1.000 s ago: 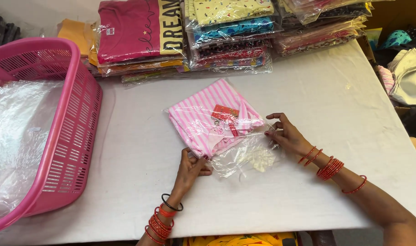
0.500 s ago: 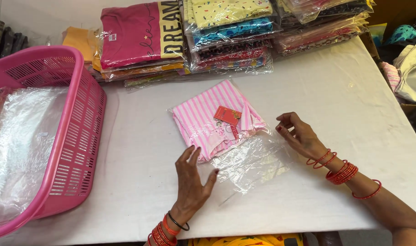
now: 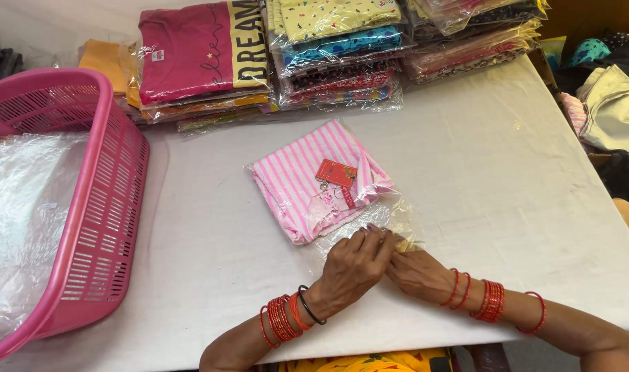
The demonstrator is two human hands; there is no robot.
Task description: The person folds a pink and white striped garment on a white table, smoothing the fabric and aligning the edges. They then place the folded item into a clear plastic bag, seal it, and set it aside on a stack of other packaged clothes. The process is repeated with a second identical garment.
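Observation:
A folded pink-and-white striped garment point(image 3: 314, 180) with a red tag point(image 3: 336, 173) lies inside a clear plastic bag point(image 3: 383, 207) on the white table. My left hand point(image 3: 353, 265) and my right hand point(image 3: 419, 273) meet at the bag's near open end, fingers pinching the loose plastic flap together. Both wrists wear red bangles.
A pink plastic basket point(image 3: 111, 207) lined with clear plastic stands at the left. Stacks of bagged folded clothes point(image 3: 307, 55) line the far edge of the table point(image 3: 521, 172). More fabric point(image 3: 614, 110) sits off the right side.
Both hands have come together at the bag's near end, gathering the loose flap that lay spread open before. The garment has stayed in place.

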